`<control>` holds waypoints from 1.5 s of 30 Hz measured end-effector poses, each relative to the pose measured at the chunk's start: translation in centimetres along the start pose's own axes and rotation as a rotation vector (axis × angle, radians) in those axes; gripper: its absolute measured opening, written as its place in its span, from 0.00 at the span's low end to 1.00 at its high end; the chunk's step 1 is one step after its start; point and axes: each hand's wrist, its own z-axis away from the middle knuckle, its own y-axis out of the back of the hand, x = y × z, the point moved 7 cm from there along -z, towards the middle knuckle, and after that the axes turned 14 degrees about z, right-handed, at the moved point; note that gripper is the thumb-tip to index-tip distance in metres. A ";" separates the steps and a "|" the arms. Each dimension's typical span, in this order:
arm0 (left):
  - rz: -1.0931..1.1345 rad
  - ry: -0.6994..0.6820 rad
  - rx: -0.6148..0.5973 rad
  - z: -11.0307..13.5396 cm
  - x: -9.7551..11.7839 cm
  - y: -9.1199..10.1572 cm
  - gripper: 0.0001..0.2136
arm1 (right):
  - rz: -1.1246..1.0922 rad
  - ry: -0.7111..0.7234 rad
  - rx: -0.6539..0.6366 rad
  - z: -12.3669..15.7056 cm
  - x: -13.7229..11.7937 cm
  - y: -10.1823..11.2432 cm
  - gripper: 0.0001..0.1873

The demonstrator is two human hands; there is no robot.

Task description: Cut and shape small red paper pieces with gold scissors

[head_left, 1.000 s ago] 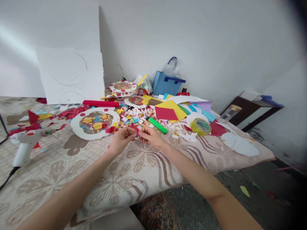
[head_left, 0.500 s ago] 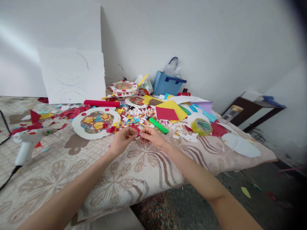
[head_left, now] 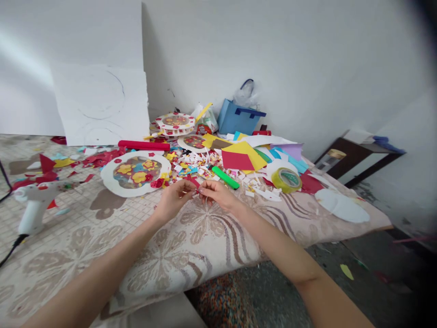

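Observation:
Near the table's front edge my left hand (head_left: 175, 199) and my right hand (head_left: 218, 193) meet, fingertips pinched together. A small red piece (head_left: 194, 182), paper or foam, shows between them; its exact shape is too small to make out. Just beyond the fingers lies a heap of tiny white, yellow and red scraps (head_left: 205, 161). The green cutter-like tool (head_left: 225, 177) rests right behind my right hand. Left of my left hand lies a white scalloped disc (head_left: 114, 184) with a clear middle and yellow and red flowers.
A white glue gun (head_left: 36, 205) stands at the left with its cord. Yellow tape (head_left: 287, 180), red sheets (head_left: 237, 160) and white foam ovals (head_left: 341, 206) lie to the right. Behind are a decorated round frame (head_left: 175, 123), a blue bag (head_left: 239, 119) and a white board (head_left: 102, 105).
My hands stay pinched together in nearly the same place, with only slight finger movement. The view has shifted slightly.

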 end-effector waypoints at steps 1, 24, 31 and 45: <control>0.001 -0.001 -0.003 0.0 0.0 0.0 0.09 | 0.001 0.001 -0.001 0.0 -0.1 0.0 0.13; -0.005 0.020 -0.053 0.1 0.2 -0.4 0.08 | 0.110 0.027 0.001 0.3 -0.9 0.1 0.11; 0.079 0.056 -0.049 0.0 -0.1 -0.4 0.09 | 0.143 0.029 0.003 0.4 -1.0 0.1 0.11; 0.295 0.226 0.020 0.0 -0.5 -0.3 0.14 | 0.257 0.087 0.032 0.3 -1.0 0.1 0.07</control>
